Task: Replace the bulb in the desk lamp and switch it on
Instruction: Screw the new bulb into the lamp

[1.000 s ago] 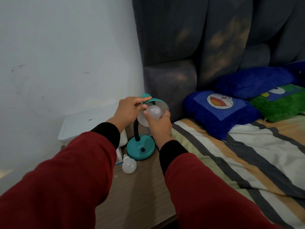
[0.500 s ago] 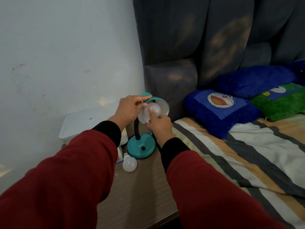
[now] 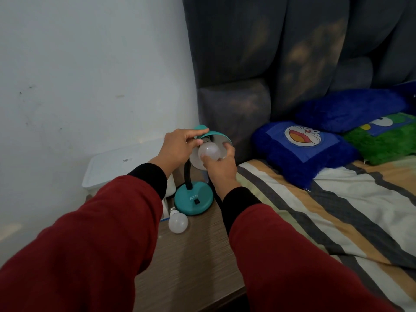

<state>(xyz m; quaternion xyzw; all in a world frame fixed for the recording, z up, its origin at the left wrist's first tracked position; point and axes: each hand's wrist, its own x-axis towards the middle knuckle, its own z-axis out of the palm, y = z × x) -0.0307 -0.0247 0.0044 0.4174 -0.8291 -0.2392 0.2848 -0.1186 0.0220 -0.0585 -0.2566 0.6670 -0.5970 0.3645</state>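
Observation:
A teal desk lamp stands on the wooden bedside table, with its round base near the wall and a black gooseneck. My left hand grips the top of the teal lamp shade. My right hand holds a white bulb at the mouth of the shade, fingers wrapped around its globe. The bulb's screw end is hidden inside the shade. A second white bulb lies loose on the table, just left of the lamp base.
A white plastic box sits against the wall behind my left arm. To the right lies a bed with a striped sheet, a blue cartoon cushion and a green cushion. A dark padded headboard rises behind the lamp.
My right hand has turned around the bulb at the shade, its fingers shifting from under the globe to its right side. My left hand stays on the shade.

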